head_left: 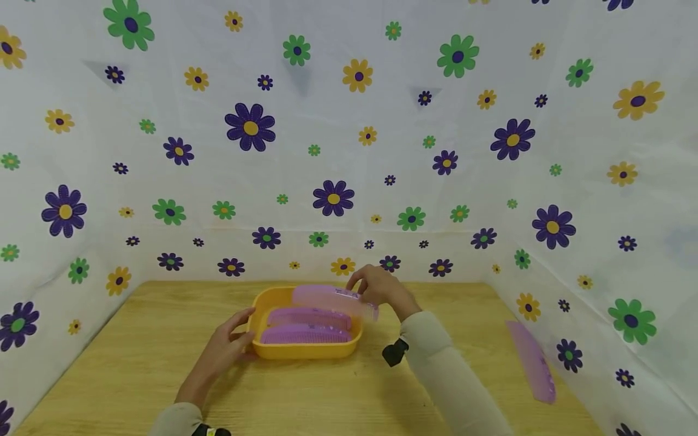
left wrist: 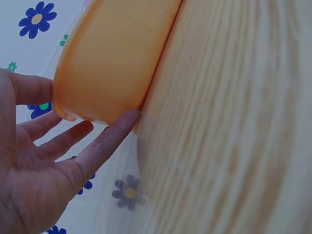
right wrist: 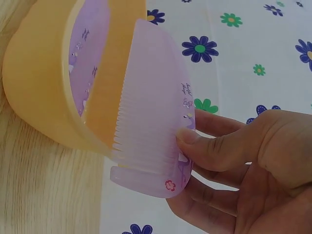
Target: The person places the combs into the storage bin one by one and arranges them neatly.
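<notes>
While the right hand (head_left: 382,286) pinches the raised comb (head_left: 322,297) between thumb and fingers, its hold sits on the printed spine near the right end. The comb is suspended along the far edge of the yellow tray (head_left: 305,351), with its right end projecting past the tray's right edge. Because that end is blurred in the head view, contact between teeth and rim cannot be confirmed.

The comb appears to be thin, translucent plastic: judge it light, fairly stiff and smooth enough to slip. The narrow teeth are probably the fragile part; take hold of the spine only. A hold nearer mid-length should reduce pivoting.

The left hand (head_left: 226,345) is spread, fingers at the rim of the tray's left edge and thumb against the outer wall. The tray is likely light and prone to slide; brace it at this edge.

Inside the tray, the rear comb (head_left: 309,316) and the front comb (head_left: 305,334) lie lengthwise, teeth toward the near edge. Lift each by its spine.

Outward, the loose comb (head_left: 531,363) lies along the right edge of the table (head_left: 327,399), beside the flowered sheet (head_left: 305,121). Its flat position probably calls for a fingertip under one end.
</notes>
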The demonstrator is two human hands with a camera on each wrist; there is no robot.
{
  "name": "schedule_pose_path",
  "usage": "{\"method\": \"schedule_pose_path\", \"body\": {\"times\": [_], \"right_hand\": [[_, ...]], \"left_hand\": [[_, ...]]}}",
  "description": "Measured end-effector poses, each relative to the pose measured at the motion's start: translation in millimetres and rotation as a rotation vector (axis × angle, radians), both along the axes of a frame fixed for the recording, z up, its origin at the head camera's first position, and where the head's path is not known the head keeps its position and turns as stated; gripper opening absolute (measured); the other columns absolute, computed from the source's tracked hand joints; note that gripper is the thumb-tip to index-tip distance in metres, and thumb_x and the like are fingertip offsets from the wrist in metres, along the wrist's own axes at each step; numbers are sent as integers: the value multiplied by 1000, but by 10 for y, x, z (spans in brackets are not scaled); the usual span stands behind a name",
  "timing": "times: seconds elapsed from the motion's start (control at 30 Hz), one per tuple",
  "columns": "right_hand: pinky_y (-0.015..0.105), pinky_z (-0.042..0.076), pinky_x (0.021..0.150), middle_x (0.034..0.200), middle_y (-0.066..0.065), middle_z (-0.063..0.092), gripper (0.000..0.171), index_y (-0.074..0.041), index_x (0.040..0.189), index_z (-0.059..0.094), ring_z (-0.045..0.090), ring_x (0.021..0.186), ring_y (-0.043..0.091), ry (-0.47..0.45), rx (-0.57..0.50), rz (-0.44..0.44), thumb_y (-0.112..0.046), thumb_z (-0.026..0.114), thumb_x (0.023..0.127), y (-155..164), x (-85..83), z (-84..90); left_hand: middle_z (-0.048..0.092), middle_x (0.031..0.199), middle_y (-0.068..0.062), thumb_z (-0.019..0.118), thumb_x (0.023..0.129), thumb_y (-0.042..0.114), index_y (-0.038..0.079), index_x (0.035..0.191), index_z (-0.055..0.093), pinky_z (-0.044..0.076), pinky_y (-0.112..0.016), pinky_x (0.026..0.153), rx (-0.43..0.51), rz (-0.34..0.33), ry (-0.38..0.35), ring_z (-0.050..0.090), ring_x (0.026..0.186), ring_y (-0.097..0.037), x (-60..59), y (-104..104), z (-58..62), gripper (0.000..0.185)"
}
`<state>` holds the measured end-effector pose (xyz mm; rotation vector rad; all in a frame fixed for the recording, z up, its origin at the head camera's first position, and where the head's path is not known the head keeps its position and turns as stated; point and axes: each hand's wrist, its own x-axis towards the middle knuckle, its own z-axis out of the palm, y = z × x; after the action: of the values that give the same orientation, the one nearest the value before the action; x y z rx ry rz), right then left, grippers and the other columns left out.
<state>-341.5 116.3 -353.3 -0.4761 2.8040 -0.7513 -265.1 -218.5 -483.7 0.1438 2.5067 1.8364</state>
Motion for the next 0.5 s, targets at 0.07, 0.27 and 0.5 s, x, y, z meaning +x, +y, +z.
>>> {"method": "schedule_pose_path", "body": {"times": [0.07,0.27,0.5], "right_hand": [[37,65,83,107,14,73,31,-14,110,78,66,91,26,-1,1,-1,5,73,87,-24,-6,-14],[38,65,84,109,15,73,31,-15,110,78,66,92,27,-14,3,3,5,73,87,-90,-38,-56],[40,65,86,114,15,72,31,-15,111,78,68,99,29,-15,12,9,4,74,87,-168,-49,-66]], "left_hand": [[32,161,-28,49,106,6,7,160,33,66,-42,83,-3,-8,-1,52,135,-52,3,4,-4,57],[32,161,-27,50,105,6,8,160,33,66,-43,83,11,-2,-16,52,135,-51,2,14,-11,57],[33,161,-27,50,105,6,8,160,34,66,-42,83,8,-2,-12,52,135,-51,1,17,-10,57]]}}
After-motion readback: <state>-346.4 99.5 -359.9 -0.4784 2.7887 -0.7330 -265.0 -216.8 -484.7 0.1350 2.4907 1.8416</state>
